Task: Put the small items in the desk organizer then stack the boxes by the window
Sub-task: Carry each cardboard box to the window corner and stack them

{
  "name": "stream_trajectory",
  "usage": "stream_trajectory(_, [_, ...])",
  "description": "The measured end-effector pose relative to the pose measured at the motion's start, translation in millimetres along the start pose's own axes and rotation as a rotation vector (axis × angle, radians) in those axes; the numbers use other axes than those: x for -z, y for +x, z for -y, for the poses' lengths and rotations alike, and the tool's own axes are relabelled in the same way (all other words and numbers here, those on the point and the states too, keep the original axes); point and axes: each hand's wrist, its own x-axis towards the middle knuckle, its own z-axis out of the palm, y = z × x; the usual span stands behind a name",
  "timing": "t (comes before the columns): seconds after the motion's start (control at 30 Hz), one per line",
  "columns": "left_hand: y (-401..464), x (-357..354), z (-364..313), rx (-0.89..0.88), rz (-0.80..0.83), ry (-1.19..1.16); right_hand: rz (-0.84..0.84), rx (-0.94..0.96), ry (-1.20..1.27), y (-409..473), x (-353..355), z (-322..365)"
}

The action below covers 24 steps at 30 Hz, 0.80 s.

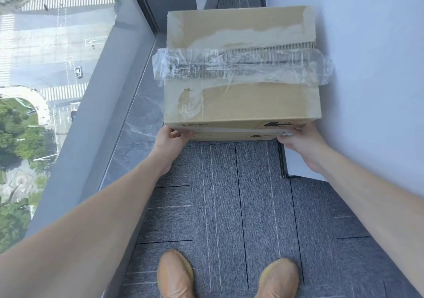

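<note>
both hands, left (171, 140) and right (298, 139), grip the top cardboard box (241, 104) at its near lower corners, on a lower box (229, 136) beside the window (57, 68). set askew, it could slide off; loose tape (241, 68) may snag.

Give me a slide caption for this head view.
Both hands hold a taped cardboard box beside the window.

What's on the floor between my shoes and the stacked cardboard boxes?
Only bare grey carpet lies between the shoes and the cardboard boxes, as the head view shows.
</note>
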Motion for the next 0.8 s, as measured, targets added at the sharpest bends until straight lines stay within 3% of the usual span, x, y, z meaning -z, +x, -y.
stream_trajectory(0.17, [-2,-3,-5,0.036,-0.005,0.027,-0.004,-0.035,-0.004,-4,-1,4])
stream_trajectory(0.3, [-8,-1,0,0.121,0.017,0.194,-0.033,-0.132,-0.062,-18,-4,12])
stream_trajectory(0.43, [-37,3,-13,0.162,0.098,0.635,-0.055,-0.213,-0.277,-45,2,16])
stream_trajectory(0.57, [-83,1,-46,0.014,0.286,1.11,0.029,-0.206,-0.505,-86,8,33])
stream_trajectory(0.7, [-126,-1,-99,-0.052,0.39,1.243,0.193,-0.069,-0.882,-140,11,77])
stream_trajectory(0.8, [-160,3,-148,-0.099,0.393,1.261,0.266,0.039,-1.028,-180,14,118])
